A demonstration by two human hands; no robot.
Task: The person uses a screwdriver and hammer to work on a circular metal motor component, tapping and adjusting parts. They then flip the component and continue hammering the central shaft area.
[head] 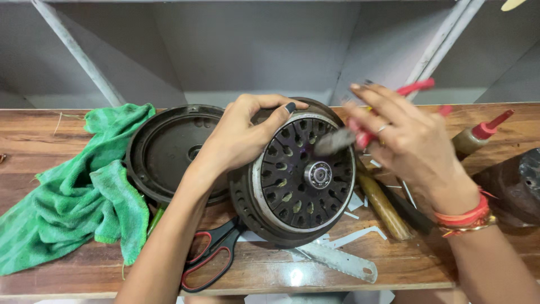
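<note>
Motor hub (301, 174): stood tilted on the wooden bench (50, 141).
Left hand (244, 138): fingers curled over its rim.
Right hand (413, 143): pinched a red-handled brush (360, 135).

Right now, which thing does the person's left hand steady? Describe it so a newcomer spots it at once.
On the wooden bench, look between the green cloth and the red-capped bottle. The left hand steadies a round, dark motor hub tilted on its edge. Unlike the flat, plain black cover behind it, its face has a bright metal ring, radial slots and a shiny central bearing.
</note>
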